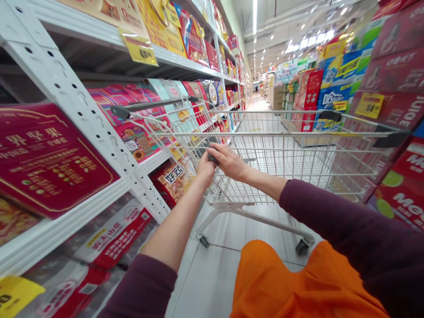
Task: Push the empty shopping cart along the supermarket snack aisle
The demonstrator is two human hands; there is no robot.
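Observation:
Both of my hands grip the dark grey handle [208, 154] of a wire shopping cart [281, 154], which stands in front of me. My left hand [206, 170] wraps the handle from the left, and my right hand [229, 162] lies close beside it, its fingers curled over the bar. The basket shows nothing inside it. Below it, the cart's metal base frame and front caster wheel [303, 245] rest on the floor. Maroon sleeves cover both of my forearms up to a little before the wrists.
White perforated metal shelving [82, 132] with boxed food and yellow price tags [139, 51] runs close along the left. Stacked red and blue boxes [347, 88] line the right. A tiled aisle floor [205, 282] stretches ahead. Orange fabric [291, 287] fills the bottom of the view.

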